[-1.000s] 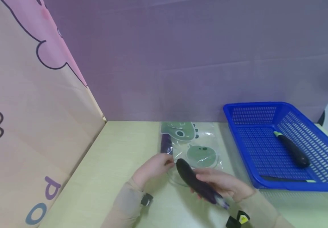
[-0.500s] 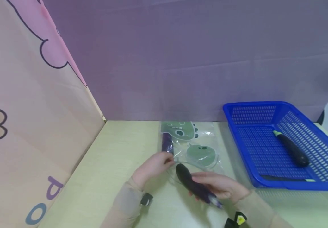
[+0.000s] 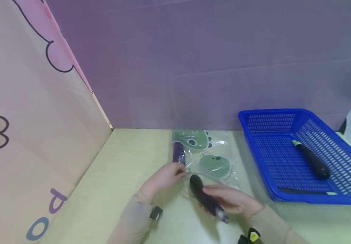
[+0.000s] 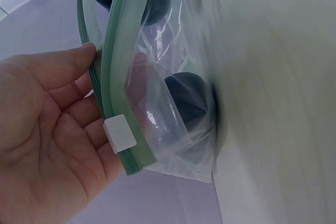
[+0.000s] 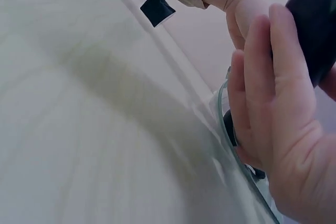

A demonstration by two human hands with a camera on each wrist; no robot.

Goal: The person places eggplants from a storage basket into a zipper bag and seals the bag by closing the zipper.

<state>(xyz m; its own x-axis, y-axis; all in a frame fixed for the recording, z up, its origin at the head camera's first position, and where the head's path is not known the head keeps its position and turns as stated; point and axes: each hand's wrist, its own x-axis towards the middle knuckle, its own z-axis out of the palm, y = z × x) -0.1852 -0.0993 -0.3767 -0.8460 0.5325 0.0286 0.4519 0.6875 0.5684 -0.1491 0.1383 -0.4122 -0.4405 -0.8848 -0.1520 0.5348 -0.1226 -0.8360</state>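
A clear zip bag (image 3: 215, 166) with green cartoon animals lies on the table, its mouth towards me. My left hand (image 3: 164, 177) pinches the near left edge of its mouth. In the left wrist view the green zip strip (image 4: 113, 61) stands apart from the other edge, with a white slider (image 4: 119, 134) near its end. One eggplant (image 3: 179, 152) lies inside along the left side. My right hand (image 3: 231, 199) grips another dark eggplant (image 3: 196, 184), its blunt end over the bag's opening and its stem end towards me.
To the right stands a blue plastic basket (image 3: 257, 166) with an eggplant (image 3: 313, 160) inside. Another dark shape with a pale green end (image 3: 303, 191) shows by its near wall. A purple cloth (image 3: 175, 84) hangs behind the table, and a printed cloth (image 3: 41, 135) at the left.
My right hand has shifted the eggplant slightly left and towards me, and its stem end has swung left. The left hand keeps its pinch on the bag almost in place.
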